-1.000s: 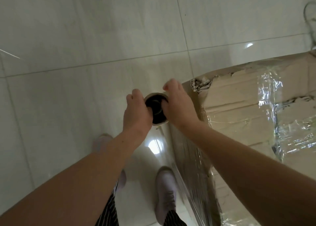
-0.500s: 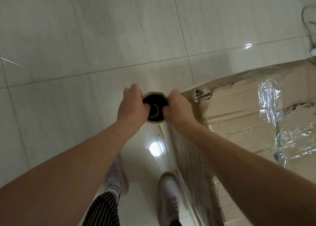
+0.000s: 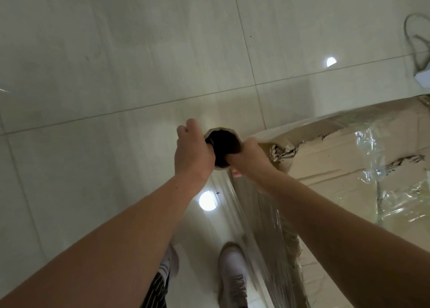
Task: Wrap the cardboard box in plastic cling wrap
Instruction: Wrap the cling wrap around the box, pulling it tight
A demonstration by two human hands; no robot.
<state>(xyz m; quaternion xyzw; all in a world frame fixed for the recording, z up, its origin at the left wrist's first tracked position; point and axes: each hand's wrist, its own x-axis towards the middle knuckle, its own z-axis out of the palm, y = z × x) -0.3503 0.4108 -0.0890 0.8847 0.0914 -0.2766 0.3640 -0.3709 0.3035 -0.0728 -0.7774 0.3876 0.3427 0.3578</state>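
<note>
L grip (image 3: 193, 152), R grip (image 3: 249, 159) clutch roll core (image 3: 224, 143); cardboard box (image 3: 337, 151) torn, part-wrapped.

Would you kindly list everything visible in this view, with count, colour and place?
cling wrap roll: one, brown core, centre, upright beside the box corner
cardboard box: one, tan, torn, right, partly film-covered
floor: pale glossy tiles, all around
cord: one, grey, top right
shoes: two, pale, bottom centre
left hand: one, grips the roll's top end from the left
right hand: one, grips it from the right
</note>
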